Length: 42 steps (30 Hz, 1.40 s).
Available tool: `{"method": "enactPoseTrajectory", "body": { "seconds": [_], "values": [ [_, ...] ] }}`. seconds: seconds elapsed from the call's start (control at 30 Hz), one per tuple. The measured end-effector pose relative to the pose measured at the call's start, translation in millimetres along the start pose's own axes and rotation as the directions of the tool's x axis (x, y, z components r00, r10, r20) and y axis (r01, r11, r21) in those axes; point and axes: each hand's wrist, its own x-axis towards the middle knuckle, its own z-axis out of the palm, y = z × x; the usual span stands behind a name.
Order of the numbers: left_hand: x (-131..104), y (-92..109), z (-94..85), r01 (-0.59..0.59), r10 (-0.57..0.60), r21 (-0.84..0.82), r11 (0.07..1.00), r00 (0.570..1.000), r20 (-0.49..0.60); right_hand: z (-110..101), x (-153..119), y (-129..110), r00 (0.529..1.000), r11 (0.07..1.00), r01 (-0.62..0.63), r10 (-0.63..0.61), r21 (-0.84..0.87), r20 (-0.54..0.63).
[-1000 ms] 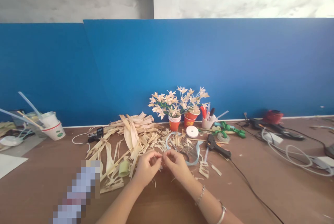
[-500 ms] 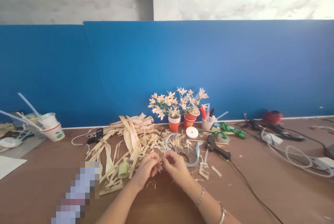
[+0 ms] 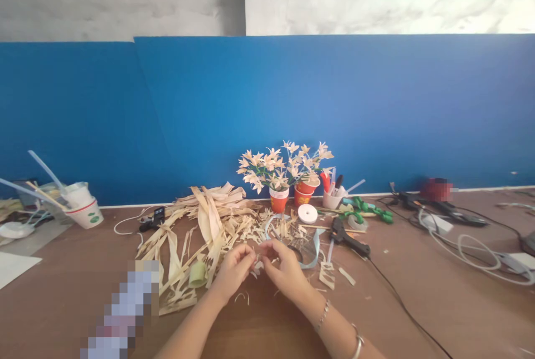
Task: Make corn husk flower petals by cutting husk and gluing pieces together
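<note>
Both my hands meet low over the table in front of me. My left hand (image 3: 234,271) is closed in a pinch on a small pale piece (image 3: 256,268), which looks like thin husk or a petal. My right hand (image 3: 287,273) faces it with bent thumb and forefinger close to the same piece; what is between those fingertips is too small to make out. Dried corn husks (image 3: 209,217) and cut scraps lie just beyond my left hand. Behind my right hand, a pair of scissors and a light blue ribbon (image 3: 314,256) are partly hidden.
Pale flowers (image 3: 271,164) stand in red paper cups (image 3: 278,200) at the blue partition (image 3: 209,108). A white spool (image 3: 307,213), a black glue gun (image 3: 349,239) with trailing cord, and green ribbon (image 3: 368,209) lie right. A green roll (image 3: 197,274) sits left.
My right forefinger has lifted and spread slightly from the thumb, and more of the small pale piece shows between my hands. The things on the table have stayed put.
</note>
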Motion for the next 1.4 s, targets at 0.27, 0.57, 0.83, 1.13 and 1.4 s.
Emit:
{"method": "enactPoseTrajectory", "body": {
  "seconds": [0.27,0.57,0.83,1.13,1.4],
  "values": [
    [0.4,-1.2,-0.1,0.004,-0.005,-0.012,1.0,0.999,-0.036,0.1,0.9,4.6,0.996,0.998,0.031,-0.035,-0.056,-0.077],
    [1.3,-4.2,-1.9,-0.041,0.042,0.003,0.999,0.999,-0.028,-2.4,2.5,0.7,0.991,0.998,-0.019,0.011,-0.06,-0.131],
    [-0.9,-0.5,-1.0,-0.113,0.115,0.027,0.993,0.992,-0.054,-1.2,2.6,2.9,0.988,0.999,-0.048,0.046,-0.008,-0.147],
    [1.2,-5.9,-0.1,0.014,0.0,-0.324,0.946,0.999,0.043,1.4,2.2,3.5,0.984,0.953,-0.18,0.176,0.244,0.038],
    [1.2,-5.8,-1.6,0.034,0.01,-0.485,0.874,0.996,0.089,-0.5,2.3,3.7,0.986,0.961,-0.164,0.166,0.223,0.009]
  ]
}}
